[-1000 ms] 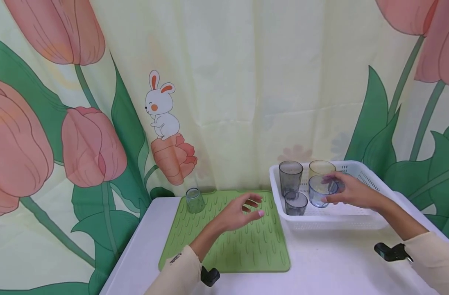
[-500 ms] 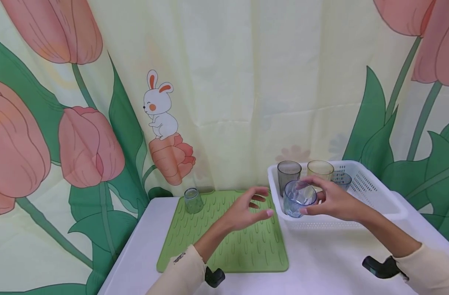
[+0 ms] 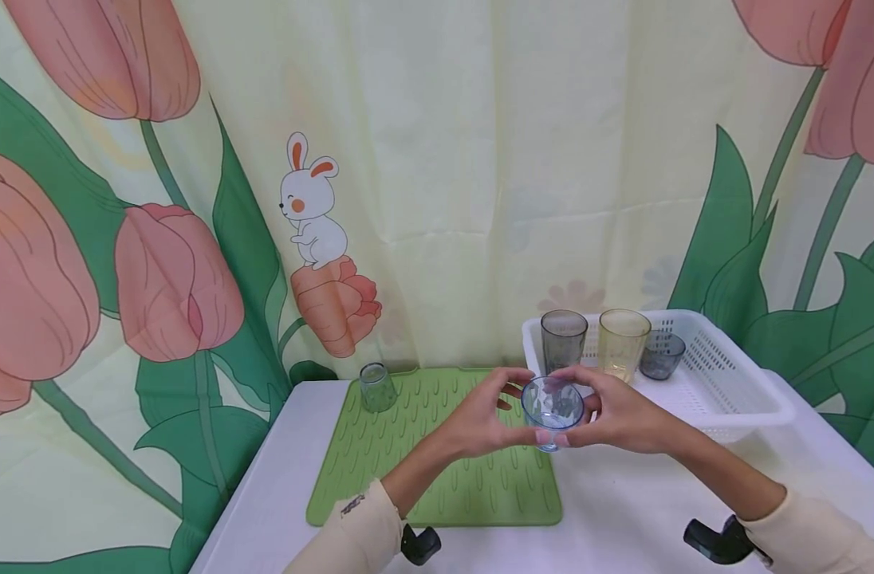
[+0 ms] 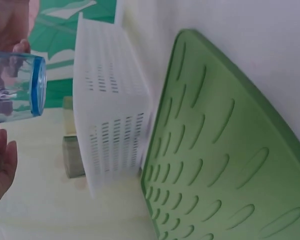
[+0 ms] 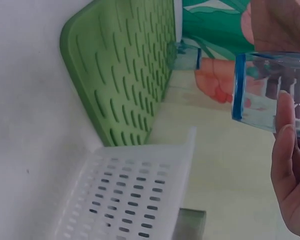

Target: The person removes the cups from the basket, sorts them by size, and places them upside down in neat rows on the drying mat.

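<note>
In the head view, a blue-tinted drinking glass [image 3: 552, 405] is held upright in the air over the mat's right edge, between both hands. My right hand [image 3: 620, 410] grips it from the right; in the right wrist view its fingertips [image 5: 286, 107] press the glass side. My left hand [image 3: 483, 414] curves round the left side, its thumb in front near the right thumb and its fingertips at the rim. In the left wrist view the glass's thick blue base [image 4: 38, 86] points down toward the table. The left fingers [image 4: 1, 155] lie beside the glass.
A green ribbed drying mat [image 3: 444, 494] lies on the white table [image 3: 624, 510], with a small glass [image 3: 377, 389] upside down at its back left. The white perforated basket [image 3: 738, 414] at right holds a tall grey glass [image 3: 562, 335], a yellow glass [image 3: 624, 339] and a short dark glass [image 3: 662, 356].
My right hand has lifted the blue glass out of the basket and carried it left and toward me. My left hand has shifted slightly right and now meets it at the glass.
</note>
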`<state>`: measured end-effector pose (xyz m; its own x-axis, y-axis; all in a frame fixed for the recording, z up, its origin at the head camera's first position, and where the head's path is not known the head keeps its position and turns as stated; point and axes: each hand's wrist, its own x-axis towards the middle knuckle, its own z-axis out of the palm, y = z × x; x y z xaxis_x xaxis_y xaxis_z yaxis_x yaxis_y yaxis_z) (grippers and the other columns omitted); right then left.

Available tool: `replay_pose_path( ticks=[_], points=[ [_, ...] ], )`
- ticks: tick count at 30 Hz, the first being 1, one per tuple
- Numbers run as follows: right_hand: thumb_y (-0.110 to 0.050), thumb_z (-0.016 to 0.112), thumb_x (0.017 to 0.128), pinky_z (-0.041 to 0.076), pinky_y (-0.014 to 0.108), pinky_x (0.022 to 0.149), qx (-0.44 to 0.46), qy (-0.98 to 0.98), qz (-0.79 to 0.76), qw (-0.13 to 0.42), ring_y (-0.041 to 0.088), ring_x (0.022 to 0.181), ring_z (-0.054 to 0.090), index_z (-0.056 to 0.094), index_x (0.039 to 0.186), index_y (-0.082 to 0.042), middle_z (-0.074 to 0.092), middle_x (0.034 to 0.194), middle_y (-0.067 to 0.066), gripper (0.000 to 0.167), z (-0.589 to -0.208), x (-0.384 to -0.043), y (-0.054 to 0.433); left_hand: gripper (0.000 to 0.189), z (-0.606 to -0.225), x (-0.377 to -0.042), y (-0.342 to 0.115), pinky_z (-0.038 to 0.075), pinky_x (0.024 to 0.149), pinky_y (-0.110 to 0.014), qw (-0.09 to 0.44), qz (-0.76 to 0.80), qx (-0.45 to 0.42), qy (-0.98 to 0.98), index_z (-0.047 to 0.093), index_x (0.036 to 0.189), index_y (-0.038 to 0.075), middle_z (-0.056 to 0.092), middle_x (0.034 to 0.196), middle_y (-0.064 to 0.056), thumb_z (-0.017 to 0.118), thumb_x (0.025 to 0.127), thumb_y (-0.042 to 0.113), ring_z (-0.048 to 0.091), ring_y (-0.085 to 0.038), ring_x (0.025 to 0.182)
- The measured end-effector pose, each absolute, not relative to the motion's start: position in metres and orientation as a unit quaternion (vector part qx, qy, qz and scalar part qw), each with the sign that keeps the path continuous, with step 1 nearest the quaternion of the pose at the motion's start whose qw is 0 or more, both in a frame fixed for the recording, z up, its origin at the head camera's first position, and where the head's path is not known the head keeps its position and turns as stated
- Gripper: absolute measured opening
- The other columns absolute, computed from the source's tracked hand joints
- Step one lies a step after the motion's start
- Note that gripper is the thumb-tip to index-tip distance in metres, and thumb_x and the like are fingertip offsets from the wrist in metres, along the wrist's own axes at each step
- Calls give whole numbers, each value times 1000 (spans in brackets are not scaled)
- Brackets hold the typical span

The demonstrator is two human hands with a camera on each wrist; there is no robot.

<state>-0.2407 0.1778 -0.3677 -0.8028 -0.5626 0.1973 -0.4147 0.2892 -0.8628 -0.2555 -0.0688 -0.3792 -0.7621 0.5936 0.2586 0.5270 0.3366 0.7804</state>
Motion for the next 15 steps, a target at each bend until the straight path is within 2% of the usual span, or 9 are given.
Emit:
replay_pose_path(
  ticks=[4,8,11,15],
  points=[
    [-14,84,80,54,27,59,-300,796,-518,89,12,70,65,45,138,4,67,94,20,72,-372,-241,174,78,-379,-253,-68,48,97,-27,34,449,346,823,46,142,13,53,135,3,86,79,34,53,-10,114],
    [-13,84,79,56,28,59,-304,787,-528,92,12,70,66,45,137,4,64,105,27,72,-375,-241,172,73,-380,-253,-69,50,96,-29,32,442,348,826,49,139,15,55,132,1,86,78,32,54,-8,111],
    [-11,83,80,55,28,58,-315,781,-531,91,11,68,65,45,136,6,66,100,23,70,-377,-241,171,71,-381,-253,-70,51,96,-30,31,441,348,827,51,137,14,56,130,0,86,78,33,54,-8,110],
    [-11,81,81,52,26,56,-324,780,-527,96,9,65,63,44,136,7,71,84,13,69,-378,-240,169,69,-383,-253,-72,51,97,-29,23,439,351,827,52,136,14,57,127,2,86,79,34,54,-6,109]
  ],
)
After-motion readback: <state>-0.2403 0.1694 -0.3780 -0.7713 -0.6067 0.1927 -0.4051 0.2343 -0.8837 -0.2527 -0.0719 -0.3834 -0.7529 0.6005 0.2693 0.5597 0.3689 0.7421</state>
